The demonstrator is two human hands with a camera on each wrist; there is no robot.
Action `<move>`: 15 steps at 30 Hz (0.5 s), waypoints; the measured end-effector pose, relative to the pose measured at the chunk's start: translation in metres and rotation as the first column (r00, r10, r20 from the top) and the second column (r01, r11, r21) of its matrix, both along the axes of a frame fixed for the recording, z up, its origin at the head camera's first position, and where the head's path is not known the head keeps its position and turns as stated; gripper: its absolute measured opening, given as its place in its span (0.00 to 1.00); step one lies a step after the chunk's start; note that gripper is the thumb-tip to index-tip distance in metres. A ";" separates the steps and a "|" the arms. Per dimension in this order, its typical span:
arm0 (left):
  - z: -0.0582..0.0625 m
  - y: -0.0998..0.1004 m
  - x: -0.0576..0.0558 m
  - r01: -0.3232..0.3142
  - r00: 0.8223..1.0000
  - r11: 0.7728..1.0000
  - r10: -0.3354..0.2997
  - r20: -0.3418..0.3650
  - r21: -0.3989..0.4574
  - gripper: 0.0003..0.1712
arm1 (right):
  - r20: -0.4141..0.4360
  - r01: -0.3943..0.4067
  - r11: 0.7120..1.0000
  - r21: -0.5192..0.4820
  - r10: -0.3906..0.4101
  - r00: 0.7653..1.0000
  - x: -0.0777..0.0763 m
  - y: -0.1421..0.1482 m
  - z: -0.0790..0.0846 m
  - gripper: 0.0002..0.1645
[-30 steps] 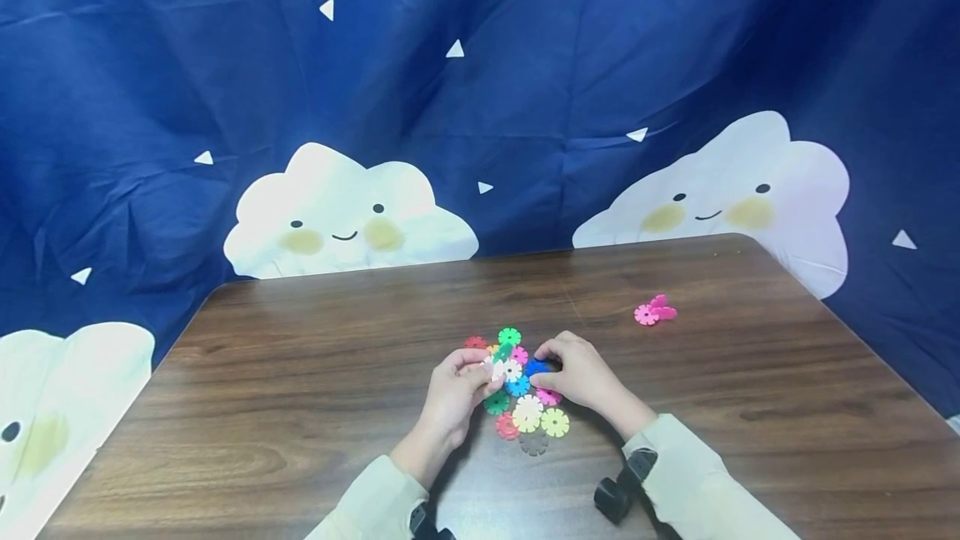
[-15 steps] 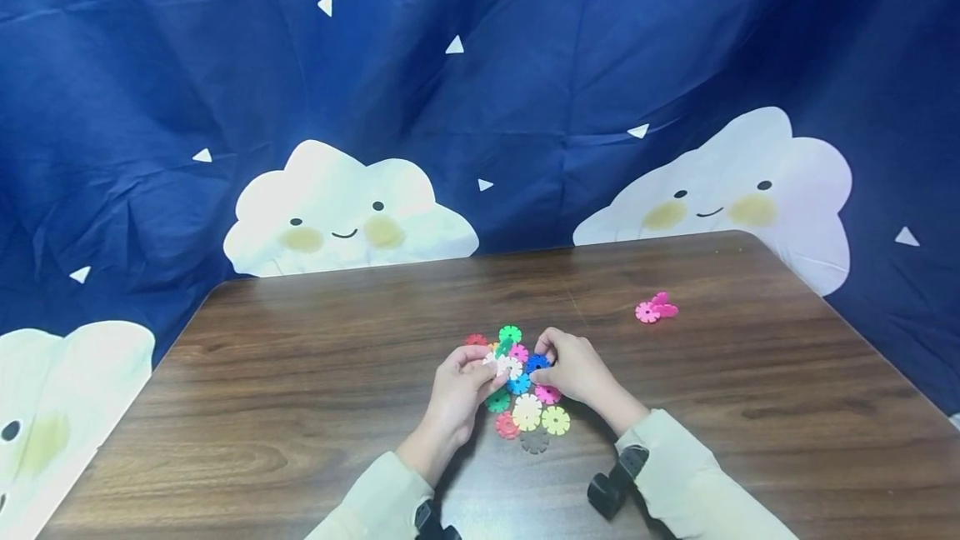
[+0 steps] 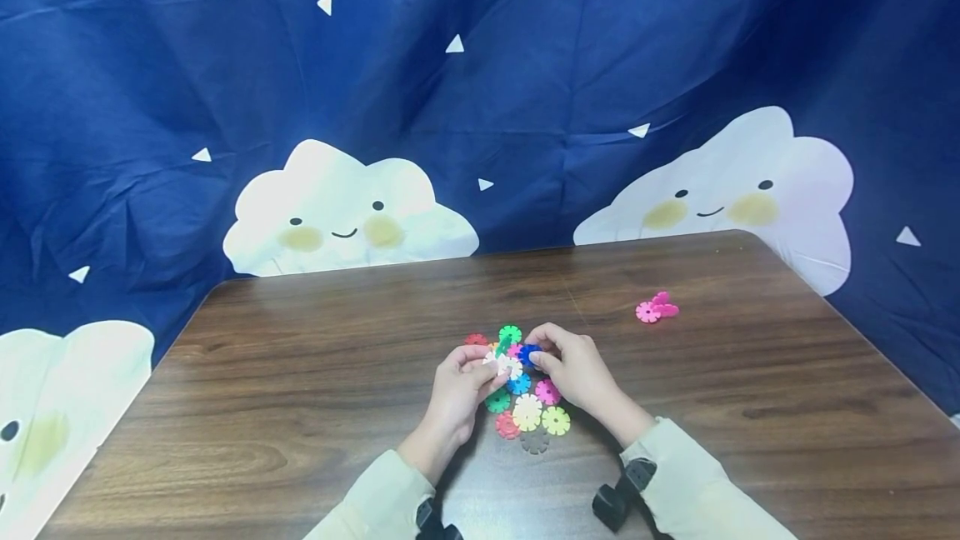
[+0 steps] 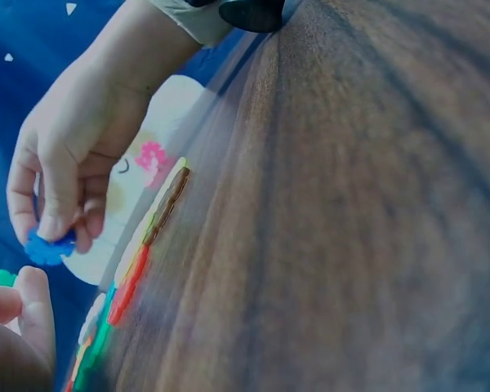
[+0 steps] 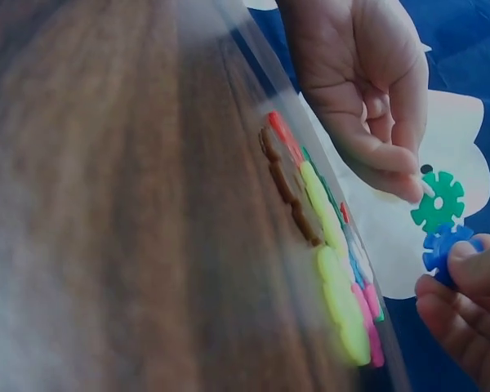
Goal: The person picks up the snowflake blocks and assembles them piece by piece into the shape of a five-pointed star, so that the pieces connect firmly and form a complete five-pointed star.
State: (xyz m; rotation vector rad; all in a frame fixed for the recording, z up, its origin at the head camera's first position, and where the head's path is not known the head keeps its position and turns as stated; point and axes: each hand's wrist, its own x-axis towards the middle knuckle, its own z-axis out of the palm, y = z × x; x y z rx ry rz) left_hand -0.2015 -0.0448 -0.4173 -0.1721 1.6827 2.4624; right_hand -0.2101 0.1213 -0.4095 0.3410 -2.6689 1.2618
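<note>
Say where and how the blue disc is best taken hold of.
Probably by its right rim, coming from the right with a thumb-and-finger pinch, as the right hand holds the blue disc. It is thin and raised off the table, so both faces look reachable, and this grip leaves the notched edge toward the green disc uncovered.

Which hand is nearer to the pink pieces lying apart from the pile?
The right hand. It is left of the pink pieces and closer to the person; the left hand is farther away, left of the right hand.
</note>
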 end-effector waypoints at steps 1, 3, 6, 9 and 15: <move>0.000 0.000 0.000 -0.001 1.000 1.000 0.001 0.002 -0.002 0.10 | -0.020 -0.012 1.000 -0.002 0.012 1.000 0.001 0.000 0.001 0.07; -0.001 0.001 -0.001 -0.003 1.000 1.000 0.003 0.005 -0.004 0.10 | -0.062 -0.030 1.000 0.000 0.030 0.998 0.003 -0.001 0.002 0.07; -0.002 0.002 -0.001 0.000 1.000 1.000 0.000 0.007 -0.008 0.10 | -0.106 -0.046 0.999 0.020 0.048 0.993 0.005 -0.003 0.004 0.07; -0.001 0.003 0.000 0.005 1.000 1.000 -0.005 0.004 -0.009 0.10 | -0.128 -0.051 0.998 0.027 0.054 0.990 0.006 -0.005 0.005 0.07; 0.001 0.004 0.001 0.010 1.000 1.000 -0.010 0.001 -0.019 0.10 | -0.145 -0.058 0.998 0.015 0.060 0.988 0.008 -0.007 0.005 0.07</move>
